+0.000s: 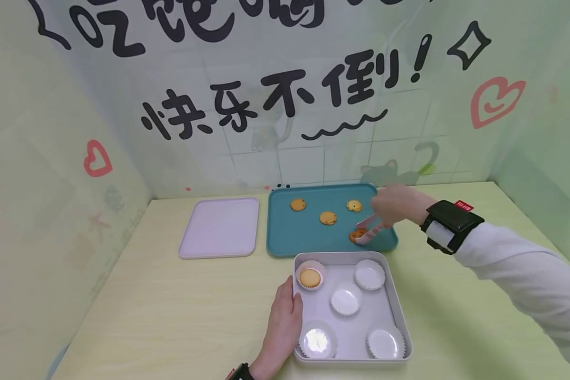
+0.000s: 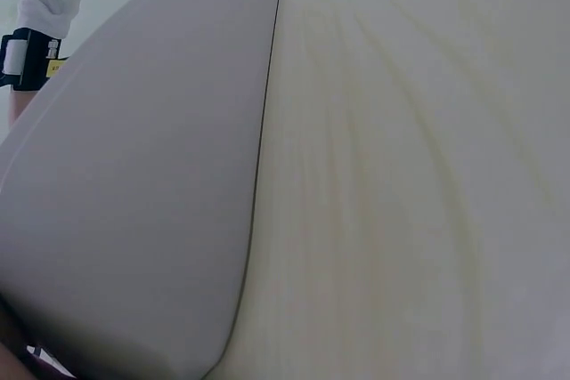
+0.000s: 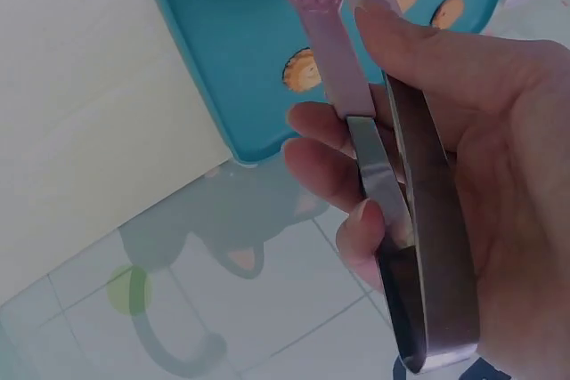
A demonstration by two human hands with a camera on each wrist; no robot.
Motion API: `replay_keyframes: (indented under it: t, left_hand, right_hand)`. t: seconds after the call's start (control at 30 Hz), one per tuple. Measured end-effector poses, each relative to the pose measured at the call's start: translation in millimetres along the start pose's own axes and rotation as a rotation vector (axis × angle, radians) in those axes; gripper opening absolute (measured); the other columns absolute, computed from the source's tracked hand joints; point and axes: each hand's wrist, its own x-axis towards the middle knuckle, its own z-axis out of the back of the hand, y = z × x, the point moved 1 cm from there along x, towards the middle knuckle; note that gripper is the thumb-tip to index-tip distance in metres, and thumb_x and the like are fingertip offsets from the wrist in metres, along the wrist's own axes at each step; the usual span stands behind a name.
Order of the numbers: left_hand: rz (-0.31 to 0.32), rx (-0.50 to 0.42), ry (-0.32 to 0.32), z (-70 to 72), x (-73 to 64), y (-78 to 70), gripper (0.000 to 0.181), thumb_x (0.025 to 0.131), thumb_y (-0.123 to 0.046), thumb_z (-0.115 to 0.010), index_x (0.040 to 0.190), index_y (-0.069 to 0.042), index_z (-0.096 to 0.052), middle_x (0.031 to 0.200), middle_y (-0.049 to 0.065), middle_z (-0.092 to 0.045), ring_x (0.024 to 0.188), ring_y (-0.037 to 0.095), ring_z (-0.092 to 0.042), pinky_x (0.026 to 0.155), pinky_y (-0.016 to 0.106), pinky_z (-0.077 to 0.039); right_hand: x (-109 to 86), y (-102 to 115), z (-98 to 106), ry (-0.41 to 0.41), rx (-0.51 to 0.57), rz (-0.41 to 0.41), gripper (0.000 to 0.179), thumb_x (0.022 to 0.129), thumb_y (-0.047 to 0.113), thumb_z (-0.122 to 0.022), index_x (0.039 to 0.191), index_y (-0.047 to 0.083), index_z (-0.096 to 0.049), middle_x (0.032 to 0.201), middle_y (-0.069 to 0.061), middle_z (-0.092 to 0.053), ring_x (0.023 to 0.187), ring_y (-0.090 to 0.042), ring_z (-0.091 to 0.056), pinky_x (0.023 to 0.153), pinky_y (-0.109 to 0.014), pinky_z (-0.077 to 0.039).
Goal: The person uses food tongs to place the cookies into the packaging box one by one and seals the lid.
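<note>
My right hand [image 1: 393, 205] grips metal tongs [image 3: 436, 246] with pink patterned ends, fingers on one arm and thumb on the other. In the head view the tong tips are at a brown pretzel-shaped cookie [image 1: 358, 235] on the teal tray [image 1: 294, 237]. The right wrist view has one paw-shaped tip right at that cookie's edge. My left hand [image 1: 282, 322] holds the left wall of a pale square pan [image 1: 323, 258], thumb over the rim and fingers along the outside. Several white paper cups [image 1: 345, 300] stand in the pan; the far-left one contains a round cookie [image 1: 310, 278].
Other cookies [image 1: 328, 218] lie on the teal tray. A flat lilac tray [image 1: 218, 227] sits to its left on the wooden table [image 1: 171, 316]. Behind the table stands a printed wall [image 1: 285, 158], and a side wall [image 1: 541, 163] rises at the right.
</note>
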Motion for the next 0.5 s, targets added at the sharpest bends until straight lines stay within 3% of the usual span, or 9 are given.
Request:
replay_keyframes:
  t: [0.27, 0.37, 0.5]
  left_hand:
    - [0.004, -0.002, 0.001, -0.4, 0.5, 1.2, 0.040, 0.094, -0.002, -0.039, 0.130, 0.016, -0.033, 0.126, 0.027, -0.040, 0.119, 0.037, -0.035, 0.097, 0.048, -0.029]
    - [0.017, -0.006, 0.007, -1.3, 1.7, 2.0, 0.041, 0.094, -0.003, -0.039, 0.130, 0.015, -0.033, 0.126, 0.026, -0.040, 0.119, 0.036, -0.035, 0.097, 0.047, -0.029]
    - [0.026, -0.013, 0.007, -2.2, 2.3, 2.2, 0.041, 0.094, -0.003, -0.038, 0.131, 0.015, -0.033, 0.126, 0.026, -0.040, 0.119, 0.036, -0.035, 0.098, 0.047, -0.029]
  right_hand:
    - [-2.8, -7.9, -5.0, 0.202, 0.251, -0.152, 0.016, 0.077, 0.019, -0.063, 0.069, 0.009, -0.054, 0.065, -0.005, -0.052, 0.044, -0.018, -0.054, 0.044, -0.028, -0.044]
    - [-1.0, -10.8, -6.1, 0.211, 0.240, -0.144, 0.019, 0.076, 0.022, -0.065, 0.068, 0.009, -0.054, 0.064, -0.004, -0.052, 0.045, -0.017, -0.053, 0.044, -0.027, -0.042]
    - [0.1, -12.1, -4.1, 0.136, 0.146, -0.095, 0.022, 0.074, 0.016, -0.068, 0.061, 0.010, -0.051, 0.059, 0.000, -0.042, 0.049, -0.012, -0.040, 0.042, -0.023, -0.029]
